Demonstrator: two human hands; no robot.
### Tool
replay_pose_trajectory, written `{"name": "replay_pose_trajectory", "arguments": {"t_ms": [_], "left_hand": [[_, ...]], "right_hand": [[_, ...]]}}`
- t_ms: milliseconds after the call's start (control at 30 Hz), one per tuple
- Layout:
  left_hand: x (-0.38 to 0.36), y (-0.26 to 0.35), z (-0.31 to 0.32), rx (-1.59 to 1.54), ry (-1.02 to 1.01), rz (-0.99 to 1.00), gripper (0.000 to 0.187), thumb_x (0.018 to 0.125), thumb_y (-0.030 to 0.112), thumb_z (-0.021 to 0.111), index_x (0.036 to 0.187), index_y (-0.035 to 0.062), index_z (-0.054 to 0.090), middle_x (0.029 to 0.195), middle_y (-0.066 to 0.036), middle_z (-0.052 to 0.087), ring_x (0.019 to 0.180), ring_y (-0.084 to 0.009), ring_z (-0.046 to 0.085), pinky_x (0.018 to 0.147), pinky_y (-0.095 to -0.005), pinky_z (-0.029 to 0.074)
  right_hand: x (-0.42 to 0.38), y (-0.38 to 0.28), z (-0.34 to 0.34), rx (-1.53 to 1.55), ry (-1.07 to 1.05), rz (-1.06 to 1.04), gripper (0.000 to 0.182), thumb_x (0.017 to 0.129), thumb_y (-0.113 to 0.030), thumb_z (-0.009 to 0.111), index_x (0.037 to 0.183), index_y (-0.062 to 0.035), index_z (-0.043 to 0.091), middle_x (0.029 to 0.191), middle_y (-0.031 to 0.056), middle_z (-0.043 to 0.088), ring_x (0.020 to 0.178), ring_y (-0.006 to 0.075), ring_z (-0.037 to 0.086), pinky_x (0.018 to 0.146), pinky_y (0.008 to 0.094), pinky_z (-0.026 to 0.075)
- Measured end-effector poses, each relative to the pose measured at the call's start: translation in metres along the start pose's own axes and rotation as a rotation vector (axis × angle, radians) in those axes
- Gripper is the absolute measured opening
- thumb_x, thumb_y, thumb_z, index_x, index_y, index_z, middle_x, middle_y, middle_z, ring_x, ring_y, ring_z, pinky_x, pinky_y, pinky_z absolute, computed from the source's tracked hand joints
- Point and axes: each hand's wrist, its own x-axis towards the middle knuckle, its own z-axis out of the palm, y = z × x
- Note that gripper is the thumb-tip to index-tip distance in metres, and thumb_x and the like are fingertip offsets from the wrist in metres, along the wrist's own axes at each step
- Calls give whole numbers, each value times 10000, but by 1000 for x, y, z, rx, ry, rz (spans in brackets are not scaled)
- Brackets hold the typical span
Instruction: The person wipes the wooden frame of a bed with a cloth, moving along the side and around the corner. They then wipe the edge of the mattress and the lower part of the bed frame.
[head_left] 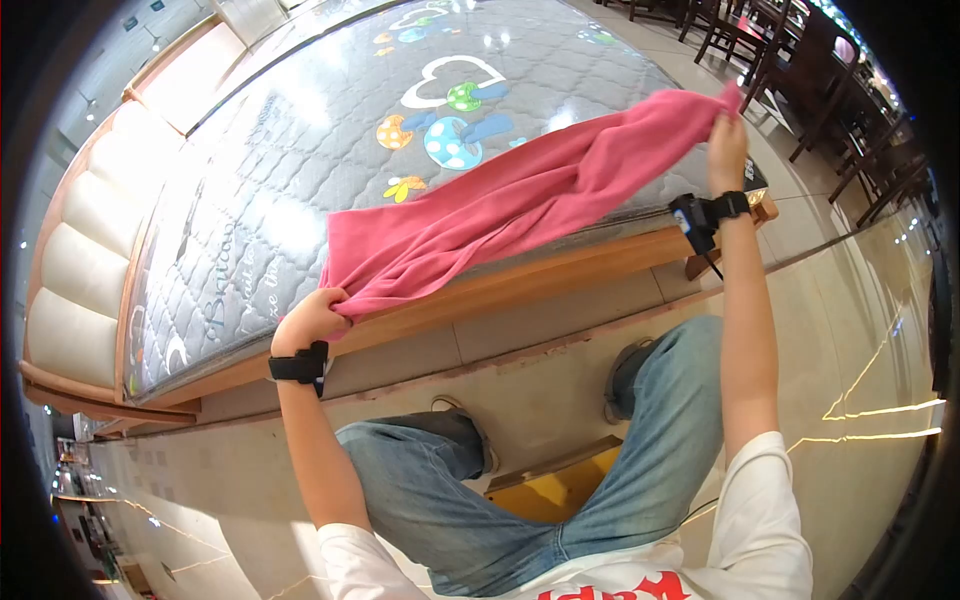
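Observation:
A long pink cloth [500,205] is stretched slantwise between my hands, with loose folds along its length. My left hand [312,318] grips its lower left end, fingers closed, close to the front edge of the bed. At the upper right, my right hand [728,150] is closed around the other end, and a bit of cloth sticks up above the fist. Behind and below the cloth lies a grey quilted mattress [300,150] in clear plastic, printed with mushrooms and hearts. Black straps with small devices are on both wrists.
The bed has a wooden side rail [540,268] and a padded cream headboard [95,235] on the left. Dark wooden chairs [735,45] stand at the upper right. I sit on a yellow seat [560,490], feet on the tiled floor.

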Motion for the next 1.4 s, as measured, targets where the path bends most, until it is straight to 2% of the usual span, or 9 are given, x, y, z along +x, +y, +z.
{"name": "replay_pose_trajectory", "arguments": {"t_ms": [233,367,467,633,767,933,1033,1167,1400], "left_hand": [[-16,-18,-23,96,484,9,234,687,-11,547,910,28,606,859,-154,616,804,-260,608,683,-362,459],[-9,-14,-29,88,1017,162,281,748,-77,475,988,29,576,992,-128,578,914,-238,575,712,-330,441],[-13,3,-39,-248,1274,223,258,823,-72,435,1041,18,538,1107,-116,557,974,-223,571,741,-285,454],[-16,99,-40,-331,1018,741,289,866,-43,412,1126,47,502,1309,-160,448,1205,-241,446,1020,-326,342],[18,156,-11,-674,630,902,363,781,-74,453,1112,58,518,1329,-150,404,1271,-282,364,1053,-349,286],[79,158,15,-530,657,820,470,778,43,539,1241,70,459,1394,-190,317,1287,-340,327,1064,-383,275],[93,143,43,-537,695,603,552,789,52,533,1317,70,373,1401,-208,295,1226,-374,400,1002,-398,365],[83,118,50,-284,696,375,531,808,39,505,1318,45,358,1362,-220,332,1141,-379,480,899,-397,455],[61,111,60,203,544,762,710,773,218,639,1389,94,309,1412,-149,322,1327,-327,279,1081,-454,238]], "right_hand": [[8,45,-19,409,122,196,346,936,-284,432,986,18,594,968,127,637,909,230,591,807,305,429],[-2,-5,-24,811,-158,303,350,973,-277,396,1129,-10,561,978,84,630,887,178,578,807,294,436],[-13,-54,-38,1186,-666,229,270,985,-265,371,930,-44,515,749,12,525,646,114,488,667,250,409],[-40,-119,-27,1159,-1200,131,298,982,-303,364,802,-76,430,653,-9,405,525,100,355,579,243,353],[-73,-157,16,1247,-1208,271,303,974,-259,420,1042,18,521,887,80,596,784,163,579,742,289,483],[-84,-210,68,1085,-974,165,338,969,-180,434,1230,32,458,1095,119,580,967,179,564,899,285,425],[-68,-174,128,513,-1230,-234,439,933,-257,511,1273,11,437,1206,134,548,1142,224,502,965,341,393],[-110,-111,143,-189,-1011,-512,665,819,-353,609,1330,1,373,1366,236,370,1254,343,387,1024,402,326],[-195,-83,98,-431,-1123,-1027,948,650,-360,771,1412,-103,269,1493,183,145,1361,343,203,1049,487,277]]}}
